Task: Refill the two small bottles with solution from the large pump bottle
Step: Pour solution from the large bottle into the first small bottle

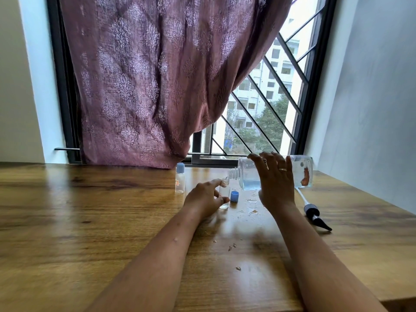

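**Pouring into 1 of 2 small bottles**

The right hand point(274, 181) grips the large bottle point(247, 176), tipped nearly level. Its open neck meets the mouth of the uncapped small bottle point(224, 193), which the left hand point(203, 200) pinches upright on the wooden table point(90, 210). The blue cap point(234, 196) lies just beside it and the pump head point(315, 213) lies to the right. The capped small bottle point(180, 180) stands behind. Spilled drops point(252, 210) suggest the next move needs steadier aim, then recapping.

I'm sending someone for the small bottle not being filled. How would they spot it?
On the wooden table, look just below the hem of the purple curtain. A small clear bottle stands upright there, left of the left hand. Unlike the open bottle that hand holds, it wears its blue cap.
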`<state>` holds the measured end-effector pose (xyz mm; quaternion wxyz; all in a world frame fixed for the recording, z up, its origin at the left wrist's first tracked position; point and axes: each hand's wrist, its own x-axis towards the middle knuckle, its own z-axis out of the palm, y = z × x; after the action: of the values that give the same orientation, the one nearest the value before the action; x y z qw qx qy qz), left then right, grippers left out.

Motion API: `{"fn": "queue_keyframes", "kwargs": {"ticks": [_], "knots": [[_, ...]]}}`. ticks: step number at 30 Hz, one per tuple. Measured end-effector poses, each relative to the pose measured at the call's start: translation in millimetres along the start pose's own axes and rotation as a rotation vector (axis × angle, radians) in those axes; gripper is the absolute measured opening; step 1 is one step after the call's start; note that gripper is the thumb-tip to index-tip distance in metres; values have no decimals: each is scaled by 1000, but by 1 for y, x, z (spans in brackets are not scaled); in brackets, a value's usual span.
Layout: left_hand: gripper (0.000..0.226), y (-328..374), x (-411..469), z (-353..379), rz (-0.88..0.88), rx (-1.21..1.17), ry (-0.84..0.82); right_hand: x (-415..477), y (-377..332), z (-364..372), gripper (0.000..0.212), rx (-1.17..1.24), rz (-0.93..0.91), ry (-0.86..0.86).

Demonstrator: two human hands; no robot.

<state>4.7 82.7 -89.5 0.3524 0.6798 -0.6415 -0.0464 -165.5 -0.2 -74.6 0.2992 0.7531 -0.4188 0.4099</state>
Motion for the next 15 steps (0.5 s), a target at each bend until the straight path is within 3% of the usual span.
{"fn": "queue_keyframes", "kwargs": {"ticks": [15], "knots": [[48, 0, 0, 0, -6, -29, -5, 1, 0, 0, 91, 4, 5, -8]]}}
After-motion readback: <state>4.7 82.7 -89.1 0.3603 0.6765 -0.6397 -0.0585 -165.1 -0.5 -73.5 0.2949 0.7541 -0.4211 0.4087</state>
